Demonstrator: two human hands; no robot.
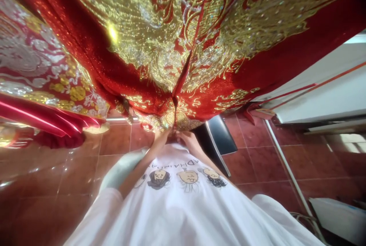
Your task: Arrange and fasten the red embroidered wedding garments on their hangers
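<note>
A big red garment (183, 48) with dense gold and silver embroidery hangs in front of me and fills the upper half of the view. A seam or opening runs down its middle to the hem. My left hand (161, 135) and my right hand (187, 139) are both at the bottom hem, close together, fingers curled on the embroidered edge (171, 118) near the opening. The fingertips are partly hidden by the fabric. My white printed T-shirt (183, 200) fills the lower part of the view.
A second embroidered red and silver garment (42, 71) hangs at the left with red satin folds (42, 118). The floor is glossy reddish-brown tile (257, 162). A dark chair or stand (220, 135) is behind the hem. White panels (328, 90) stand at the right.
</note>
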